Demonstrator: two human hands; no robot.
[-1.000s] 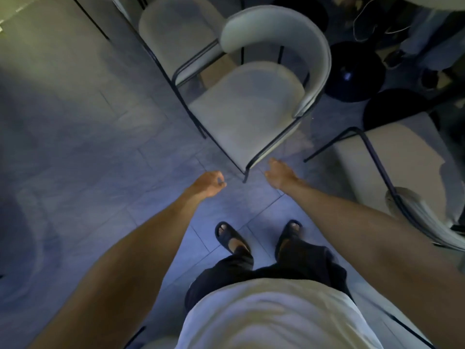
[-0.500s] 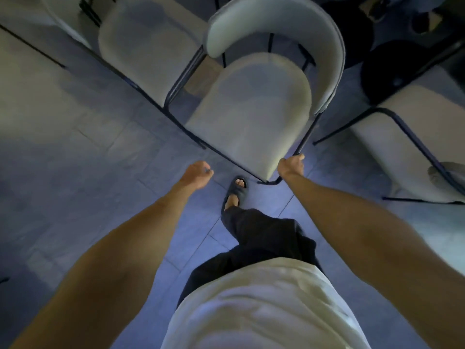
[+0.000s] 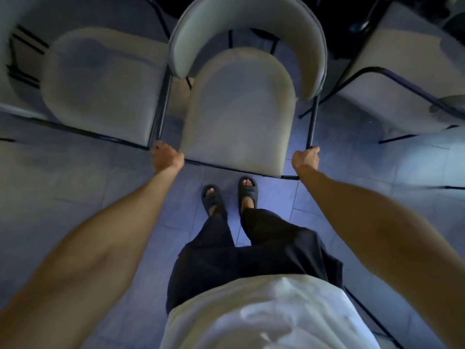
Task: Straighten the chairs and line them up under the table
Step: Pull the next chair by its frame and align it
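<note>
Gripping the middle chair (image 3: 239,117) w/ both hands, the person stands right behind its front edge, at centre frame. Left hand (image 3: 167,157) is closed round the dark metal frame at the chair's lower-left corner, fingers wrapped over the tube. Right hand (image 3: 305,159) is closed on the frame at the lower-right corner, just below the thin upright leg that runs up to the backrest. Both arms reach up from the bottom corners of the frame, approx. symmetric.

Chair has a pale padded seat and a curved pale backrest arching across top centre; the backrest is on the far side from the person. Its black base rail runs along the floor betw. the two hands.

Second chair (image 3: 100,84), same type, sits in the upper left, its seat just beside the middle one; their frames look nearly touching, can't tell if they meet. Third chair (image 3: 392,96) is at upper right, a gap of floor betw. it and the middle chair, seat angled diff. from the other two.

Floor (image 3: 75,177) is grey-blue tile. Two feet in dark slide sandals (image 3: 247,191) point at the seat's front edge, lower centre. Dark trousers and a white shirt fill bottom centre. Left edge is motion-blurred.
</note>
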